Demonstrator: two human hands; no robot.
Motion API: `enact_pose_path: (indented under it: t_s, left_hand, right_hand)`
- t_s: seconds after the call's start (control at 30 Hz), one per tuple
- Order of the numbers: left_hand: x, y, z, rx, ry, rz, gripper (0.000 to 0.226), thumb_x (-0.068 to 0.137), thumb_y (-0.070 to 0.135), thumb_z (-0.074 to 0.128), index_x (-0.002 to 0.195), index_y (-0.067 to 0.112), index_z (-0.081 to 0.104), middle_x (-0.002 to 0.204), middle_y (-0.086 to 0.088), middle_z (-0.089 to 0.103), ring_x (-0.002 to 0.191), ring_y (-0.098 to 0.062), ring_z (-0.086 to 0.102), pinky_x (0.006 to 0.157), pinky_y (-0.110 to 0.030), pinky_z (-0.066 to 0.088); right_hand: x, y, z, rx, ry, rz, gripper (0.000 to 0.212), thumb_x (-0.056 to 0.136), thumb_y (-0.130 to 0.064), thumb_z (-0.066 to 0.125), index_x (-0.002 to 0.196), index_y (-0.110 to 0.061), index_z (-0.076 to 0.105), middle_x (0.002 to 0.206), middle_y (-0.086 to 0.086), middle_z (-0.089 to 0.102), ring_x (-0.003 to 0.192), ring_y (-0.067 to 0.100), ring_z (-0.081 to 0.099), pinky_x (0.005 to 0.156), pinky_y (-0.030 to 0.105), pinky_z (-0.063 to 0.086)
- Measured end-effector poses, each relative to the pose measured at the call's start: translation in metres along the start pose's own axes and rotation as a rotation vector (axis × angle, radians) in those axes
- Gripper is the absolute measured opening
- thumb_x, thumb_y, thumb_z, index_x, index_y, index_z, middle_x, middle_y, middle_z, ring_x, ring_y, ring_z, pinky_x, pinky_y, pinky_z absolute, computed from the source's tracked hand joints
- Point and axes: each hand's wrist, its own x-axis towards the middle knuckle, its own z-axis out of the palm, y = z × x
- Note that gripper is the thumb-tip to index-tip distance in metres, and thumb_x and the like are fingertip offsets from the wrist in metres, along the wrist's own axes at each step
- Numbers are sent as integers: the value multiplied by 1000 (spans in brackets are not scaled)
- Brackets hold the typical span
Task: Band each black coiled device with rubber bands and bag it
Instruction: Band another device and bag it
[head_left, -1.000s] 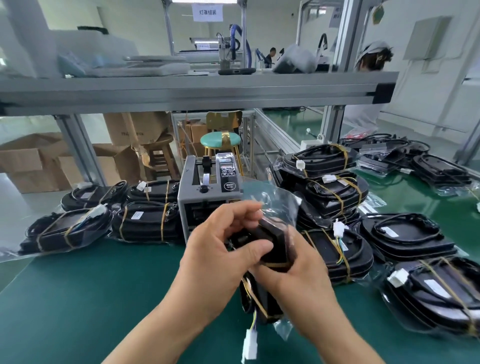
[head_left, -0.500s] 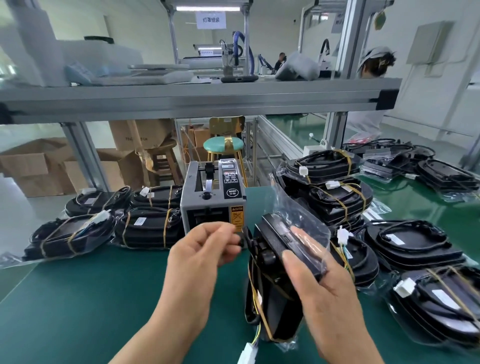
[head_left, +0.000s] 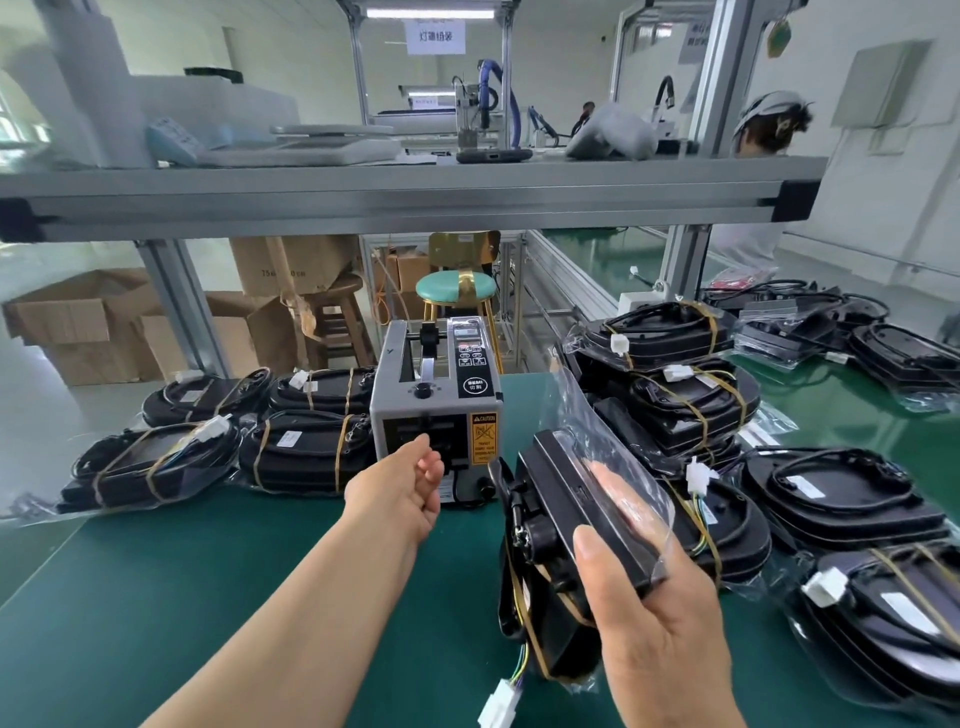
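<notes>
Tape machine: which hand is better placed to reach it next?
Probably left. The left hand is free, just before the tape machine's front; the right hand grips the bagged device.

The fingers (head_left: 623, 499) of the right grip (head_left: 660, 623) are seen only blurred through the clear plastic bag (head_left: 582, 410), and part of the black coiled device (head_left: 566, 499) is covered by that palm. Whether anything is pinched by the left grip (head_left: 402, 491), close before the grey boxy tape dispenser (head_left: 436, 405), cannot be told. The small print on the yellow caution label (head_left: 484, 439) cannot be read. The white plastic connector (head_left: 496, 706) is cut off by the bottom edge.
</notes>
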Motion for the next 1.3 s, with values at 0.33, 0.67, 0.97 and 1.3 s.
enact_pose_path:
  t_s: [0.33, 0.67, 0.97, 1.3]
  left_hand:
    - [-14, 1, 7, -112, -11, 142, 11, 89, 10, 63, 81, 15, 56, 53, 7, 51, 40, -4, 45, 56, -23, 42]
    - [-140, -5, -27, 581, -664, 749, 27, 75, 38, 81, 69, 14, 69, 66, 6, 60, 63, -2, 52, 64, -10, 43]
    - [-137, 2, -19, 834, -631, 808, 13, 74, 33, 77, 70, 21, 73, 66, 7, 61, 59, -1, 51, 57, -8, 41]
    - [-131, -7, -17, 842, -535, 818, 10, 76, 28, 79, 66, 26, 75, 77, 10, 60, 66, 1, 55, 63, -8, 40]
  right_hand:
    - [-10, -5, -5, 3, -47, -13, 50, 74, -51, 61, 124, -51, 60, 107, -25, 72, 100, -9, 65, 81, -3, 39]
    - [-9, -7, 2, 132, 4, 46, 38, 86, -52, 47, 117, -45, 68, 119, -15, 70, 116, 7, 64, 100, 44, 50]
    - [-8, -14, 4, 88, -35, -2, 31, 91, -55, 41, 107, -58, 67, 95, -18, 75, 88, 1, 70, 73, 16, 55]
    - [-7, -13, 6, 102, -61, -57, 33, 89, -56, 40, 109, -58, 67, 95, -27, 72, 85, -10, 66, 67, 8, 50]
